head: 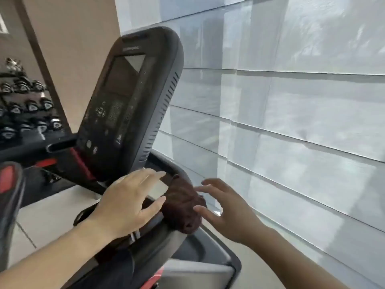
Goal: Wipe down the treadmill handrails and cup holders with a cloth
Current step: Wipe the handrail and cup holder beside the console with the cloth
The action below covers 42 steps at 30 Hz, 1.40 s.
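Cloth: a dark brown cloth (183,205) lay bunched over the top of the treadmill's right handrail (166,236), where the rail curved up toward the console (129,101); part of it sagged over the outer edge of the rail.
Left hand: the left hand (127,203) hovered flat with fingers spread, just beside the inner edge of the cloth, its thumb near or touching the fabric; which of the two, I could not tell. It gripped nothing.
Right hand: the right hand (225,211) was spread wide on the outer side of the rail, fingertips close to the cloth but apparently not closed on it.
Step, as judged: both hands seemed about to gather the cloth before wiping the rail.
Risk, slipping: with neither hand clamped, the loose bundle could slide off the rounded rail toward the floor on the window-blind (291,122) side.
Risk, poor wipe: a bunched cloth would likely touch the rail only at a few folds, leaving streaks unless flattened.
Risk, console: the left hand sat close below the console, so a forward sweep might brush its buttons.
Cup holders: not clearly visible here; whether they were wiped could not be told.
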{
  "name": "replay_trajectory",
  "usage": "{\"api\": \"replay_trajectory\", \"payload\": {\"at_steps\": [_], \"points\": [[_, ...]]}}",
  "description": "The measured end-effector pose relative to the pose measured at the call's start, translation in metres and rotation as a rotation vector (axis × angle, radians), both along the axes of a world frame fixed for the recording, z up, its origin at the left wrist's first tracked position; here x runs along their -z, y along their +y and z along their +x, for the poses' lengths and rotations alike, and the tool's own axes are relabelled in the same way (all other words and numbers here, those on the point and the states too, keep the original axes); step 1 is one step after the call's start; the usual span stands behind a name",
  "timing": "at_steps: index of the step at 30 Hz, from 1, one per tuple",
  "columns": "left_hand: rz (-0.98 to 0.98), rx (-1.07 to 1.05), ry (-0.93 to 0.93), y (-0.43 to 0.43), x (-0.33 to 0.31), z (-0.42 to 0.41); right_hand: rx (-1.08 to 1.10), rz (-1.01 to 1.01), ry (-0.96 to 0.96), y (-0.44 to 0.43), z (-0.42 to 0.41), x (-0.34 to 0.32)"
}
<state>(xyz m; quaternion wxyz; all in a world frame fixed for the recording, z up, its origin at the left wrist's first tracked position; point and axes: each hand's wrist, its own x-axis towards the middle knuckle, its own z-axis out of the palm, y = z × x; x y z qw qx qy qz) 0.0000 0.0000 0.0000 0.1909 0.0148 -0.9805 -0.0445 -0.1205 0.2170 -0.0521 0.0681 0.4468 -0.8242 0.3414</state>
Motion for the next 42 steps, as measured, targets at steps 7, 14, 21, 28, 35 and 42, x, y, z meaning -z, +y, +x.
{"api": "replay_trajectory", "payload": {"at_steps": [7, 14, 21, 28, 35, 42], "points": [[-0.047, 0.053, 0.049, -0.049, 0.020, 0.020, 0.069, 0.108, -0.091, -0.069, 0.017, 0.002], [0.008, 0.157, 0.001, -0.074, 0.038, 0.014, 0.278, 0.259, -0.039, -0.080, 0.052, 0.024], [0.051, 0.256, -0.012, -0.090, 0.047, 0.007, 0.384, 0.347, -0.053, -0.090, 0.046, 0.007], [0.116, 0.291, -0.040, -0.106, 0.066, -0.003, 0.302, 0.219, -0.275, -0.100, 0.046, 0.011], [0.139, 0.302, -0.060, -0.106, 0.080, -0.009, 0.393, 0.159, -0.253, -0.107, 0.076, 0.023], [0.137, 0.251, -0.062, -0.111, 0.066, 0.009, 0.456, 0.146, -0.202, -0.110, 0.088, 0.020]]}}
